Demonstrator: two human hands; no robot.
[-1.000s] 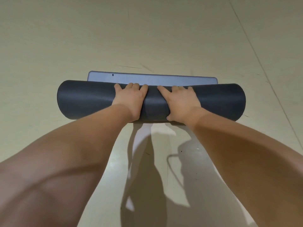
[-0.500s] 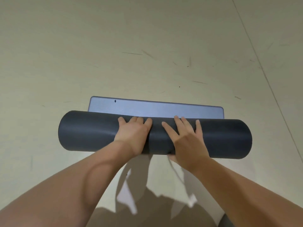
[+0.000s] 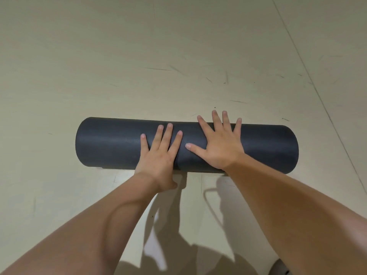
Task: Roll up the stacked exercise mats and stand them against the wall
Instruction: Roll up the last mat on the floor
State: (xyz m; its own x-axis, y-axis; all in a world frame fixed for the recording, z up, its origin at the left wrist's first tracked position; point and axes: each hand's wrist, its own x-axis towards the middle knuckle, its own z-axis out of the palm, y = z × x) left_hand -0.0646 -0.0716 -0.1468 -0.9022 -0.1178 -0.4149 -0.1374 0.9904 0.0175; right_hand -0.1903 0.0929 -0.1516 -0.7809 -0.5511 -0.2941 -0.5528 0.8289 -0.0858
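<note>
The flat strip of mat has gone; the dark mat [image 3: 186, 144] lies fully rolled on the floor [image 3: 99, 66], left hand [image 3: 158, 155] and right hand [image 3: 220, 143] pressing flat on it, fingers spread, gripping nothing.

A dark grey exercise mat [image 3: 123, 144], fully rolled into a thick cylinder, lies sideways across mid-frame on the floor.

The rolled mat [image 3: 111, 143] is plain dark charcoal grey, without pattern. The floor [image 3: 119, 56] is pale yellowish beige, marked with thin dark scuffs.
</note>
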